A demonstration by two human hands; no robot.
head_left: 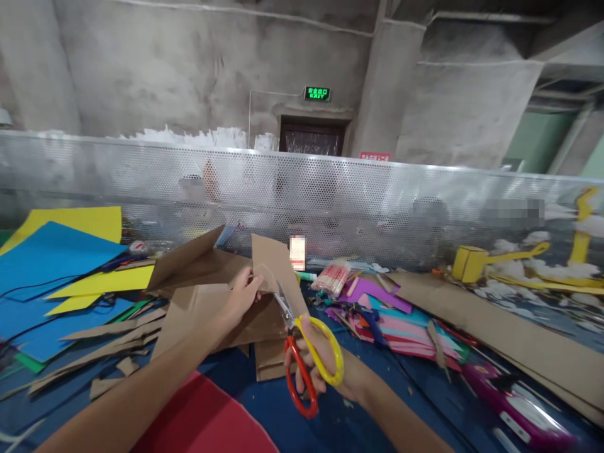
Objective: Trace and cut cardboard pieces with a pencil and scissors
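Note:
My left hand (pixel 246 290) is closed on the left edge of a brown cardboard piece (pixel 278 261), which stands up in front of me. Faint pale lines show on the cardboard near my fingers. My right hand (pixel 318 352) grips a pair of scissors (pixel 291 324) with one yellow and one red handle. The blades point up and left, touching the cardboard's lower part just right of my left hand. Part of my right hand is hidden behind the handles. Beneath both hands lie more cardboard sheets (pixel 202 308).
Blue sheets (pixel 56 264), yellow sheets (pixel 104 281) and cardboard strips (pixel 108 330) lie at left. A red sheet (pixel 202 418) is close to me. Coloured paper (pixel 401 327), a purple tool (pixel 519 402) and a long cardboard strip (pixel 495 327) cover the right. A perforated metal screen (pixel 330 195) borders the back.

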